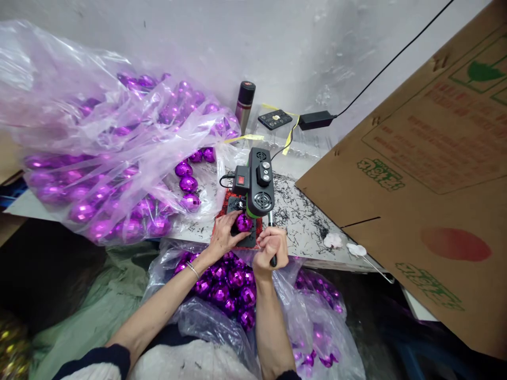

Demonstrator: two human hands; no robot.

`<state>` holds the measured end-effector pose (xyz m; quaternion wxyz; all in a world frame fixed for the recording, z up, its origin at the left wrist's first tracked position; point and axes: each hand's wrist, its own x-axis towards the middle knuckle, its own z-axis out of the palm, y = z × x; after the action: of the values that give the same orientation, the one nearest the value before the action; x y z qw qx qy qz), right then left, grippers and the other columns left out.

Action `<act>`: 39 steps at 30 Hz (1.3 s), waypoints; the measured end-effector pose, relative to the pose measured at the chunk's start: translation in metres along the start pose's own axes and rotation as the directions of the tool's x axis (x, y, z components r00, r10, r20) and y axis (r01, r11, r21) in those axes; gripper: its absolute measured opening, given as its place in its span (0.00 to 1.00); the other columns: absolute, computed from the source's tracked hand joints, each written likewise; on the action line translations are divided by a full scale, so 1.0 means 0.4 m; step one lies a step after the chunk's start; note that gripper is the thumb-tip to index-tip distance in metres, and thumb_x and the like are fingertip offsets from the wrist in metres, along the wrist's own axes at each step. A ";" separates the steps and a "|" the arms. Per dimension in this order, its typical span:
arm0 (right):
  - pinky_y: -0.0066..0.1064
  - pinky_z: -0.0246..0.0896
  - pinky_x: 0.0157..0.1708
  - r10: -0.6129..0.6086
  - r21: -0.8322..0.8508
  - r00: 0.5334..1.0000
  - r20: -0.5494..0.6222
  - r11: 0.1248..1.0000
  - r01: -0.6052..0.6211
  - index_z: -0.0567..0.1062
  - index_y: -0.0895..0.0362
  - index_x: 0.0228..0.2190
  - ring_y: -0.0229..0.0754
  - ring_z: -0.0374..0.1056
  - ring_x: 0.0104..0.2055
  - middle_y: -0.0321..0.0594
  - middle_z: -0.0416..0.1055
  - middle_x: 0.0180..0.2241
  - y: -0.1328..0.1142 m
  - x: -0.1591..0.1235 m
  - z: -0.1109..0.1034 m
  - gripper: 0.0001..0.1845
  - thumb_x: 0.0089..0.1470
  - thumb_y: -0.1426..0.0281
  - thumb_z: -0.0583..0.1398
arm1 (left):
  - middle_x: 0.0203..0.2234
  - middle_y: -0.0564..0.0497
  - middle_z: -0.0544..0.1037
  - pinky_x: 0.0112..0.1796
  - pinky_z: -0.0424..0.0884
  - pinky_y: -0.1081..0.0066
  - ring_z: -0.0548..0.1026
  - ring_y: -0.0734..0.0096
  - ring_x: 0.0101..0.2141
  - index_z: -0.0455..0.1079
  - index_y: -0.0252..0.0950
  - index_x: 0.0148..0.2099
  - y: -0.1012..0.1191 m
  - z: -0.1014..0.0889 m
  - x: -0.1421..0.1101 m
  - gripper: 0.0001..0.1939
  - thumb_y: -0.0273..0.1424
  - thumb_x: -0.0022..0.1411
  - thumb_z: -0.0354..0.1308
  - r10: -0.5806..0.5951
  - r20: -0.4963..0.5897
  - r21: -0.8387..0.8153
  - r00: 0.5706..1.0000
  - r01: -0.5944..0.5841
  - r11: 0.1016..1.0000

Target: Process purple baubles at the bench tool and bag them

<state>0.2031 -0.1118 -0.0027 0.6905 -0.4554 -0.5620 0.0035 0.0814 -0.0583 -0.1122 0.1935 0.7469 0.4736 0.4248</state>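
A shiny purple faceted ball (pixel 244 222) sits under the head of a small black bench press (pixel 261 182) with a red switch. My left hand (pixel 225 235) has its thumb and fingers closed on this ball from the left. Around the black-gripped lever (pixel 273 259) at the press's right side, my right hand (pixel 272 248) is wrapped in a fist. Below the press lie a black base plate (pixel 249 241) and a red mat (pixel 259 226). The ball's underside is hidden.
Plastic bags of purple balls lie on the left (pixel 83 211) and at my lap (pixel 219 293). A large cardboard box (pixel 412 195) stands right. Behind the press are a dark flask (pixel 245 100), a scale-like device (pixel 274 119) and a power adapter (pixel 316 120). Black bits litter the table (pixel 293 211).
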 end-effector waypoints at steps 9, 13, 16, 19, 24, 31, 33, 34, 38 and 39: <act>0.36 0.67 0.32 -0.011 0.045 0.998 -0.064 0.999 0.014 0.65 0.52 0.27 0.37 0.68 0.28 0.32 0.67 0.28 0.040 -0.037 0.019 0.21 0.74 0.69 0.48 | 0.58 0.38 0.82 0.58 0.74 0.52 0.81 0.48 0.58 0.70 0.37 0.68 0.005 -0.001 -0.001 0.30 0.44 0.70 0.68 0.021 -0.015 0.007 1.000 -0.021 1.000; 0.40 0.70 0.39 -0.023 0.006 0.998 -0.060 1.000 0.023 0.65 0.52 0.26 0.37 0.68 0.28 0.32 0.67 0.27 0.039 -0.037 0.018 0.22 0.74 0.70 0.47 | 0.58 0.37 0.82 0.58 0.74 0.53 0.81 0.49 0.58 0.69 0.37 0.68 0.005 0.001 -0.003 0.31 0.45 0.70 0.67 0.023 -0.016 0.009 1.000 -0.023 1.000; 0.41 0.70 0.41 -0.045 -0.010 0.997 -0.057 0.999 0.045 0.65 0.52 0.25 0.37 0.68 0.28 0.32 0.67 0.27 0.042 -0.038 0.015 0.22 0.73 0.70 0.47 | 0.58 0.38 0.82 0.58 0.73 0.52 0.80 0.48 0.58 0.70 0.38 0.68 0.005 0.001 -0.002 0.31 0.46 0.69 0.68 -0.003 0.002 0.018 1.000 0.003 1.000; 0.40 0.70 0.41 -0.058 -0.008 0.996 -0.062 0.998 0.058 0.65 0.52 0.25 0.37 0.68 0.27 0.31 0.67 0.27 0.048 -0.041 0.015 0.22 0.73 0.71 0.47 | 0.58 0.38 0.82 0.58 0.74 0.51 0.80 0.47 0.58 0.70 0.39 0.68 0.006 0.000 -0.001 0.32 0.45 0.68 0.69 -0.012 0.011 0.021 1.000 0.011 1.000; 0.41 0.70 0.39 -0.046 0.001 0.997 -0.067 0.999 0.047 0.65 0.52 0.25 0.38 0.68 0.27 0.32 0.66 0.27 0.052 -0.043 0.018 0.22 0.73 0.69 0.48 | 0.58 0.38 0.82 0.58 0.74 0.51 0.80 0.47 0.58 0.70 0.38 0.68 0.009 0.000 0.001 0.31 0.45 0.69 0.69 -0.019 0.008 0.012 1.000 0.019 1.000; 0.38 0.70 0.36 -0.067 0.010 0.995 -0.078 0.998 0.068 0.64 0.52 0.26 0.37 0.69 0.26 0.31 0.66 0.27 0.070 -0.061 0.027 0.22 0.75 0.67 0.47 | 0.58 0.37 0.82 0.59 0.74 0.50 0.80 0.47 0.59 0.69 0.38 0.67 0.013 -0.002 -0.001 0.29 0.44 0.71 0.66 -0.026 0.011 -0.005 1.000 0.026 1.000; 0.40 0.71 0.39 -0.099 -0.028 0.993 -0.063 0.995 0.097 0.64 0.52 0.25 0.37 0.69 0.26 0.31 0.66 0.27 0.072 -0.064 0.032 0.23 0.75 0.66 0.47 | 0.58 0.37 0.82 0.59 0.74 0.50 0.80 0.48 0.59 0.70 0.38 0.67 0.013 -0.002 0.003 0.28 0.44 0.71 0.66 -0.032 0.013 -0.009 0.999 0.032 0.999; 0.41 0.71 0.40 -0.097 -0.030 0.993 -0.070 0.995 0.095 0.63 0.52 0.25 0.37 0.69 0.26 0.31 0.66 0.26 0.070 -0.060 0.034 0.23 0.75 0.66 0.47 | 0.58 0.37 0.82 0.59 0.75 0.50 0.80 0.48 0.59 0.70 0.38 0.66 0.013 -0.002 0.006 0.28 0.44 0.70 0.66 -0.035 0.012 -0.014 0.999 0.035 0.999; 0.34 0.64 0.31 -0.031 0.050 0.990 -0.141 0.998 0.038 0.62 0.52 0.23 0.36 0.65 0.25 0.31 0.63 0.24 0.033 -0.011 0.035 0.23 0.74 0.69 0.49 | 0.57 0.37 0.82 0.59 0.76 0.49 0.81 0.47 0.58 0.70 0.37 0.66 0.013 -0.004 0.017 0.30 0.44 0.68 0.69 -0.023 0.001 -0.057 1.000 0.023 0.998; 0.32 0.61 0.28 -0.028 0.056 0.990 -0.136 0.998 0.036 0.62 0.52 0.23 0.36 0.64 0.25 0.30 0.62 0.24 0.020 0.006 0.031 0.23 0.74 0.70 0.50 | 0.57 0.37 0.82 0.59 0.76 0.49 0.81 0.47 0.58 0.70 0.37 0.66 0.015 -0.009 0.011 0.30 0.44 0.68 0.69 -0.019 -0.005 -0.066 1.000 0.018 0.998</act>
<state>0.1983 -0.0981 -0.0064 0.7398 -0.4252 -0.5210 -0.0220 0.0826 -0.0575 -0.1041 0.2206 0.7345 0.4667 0.4404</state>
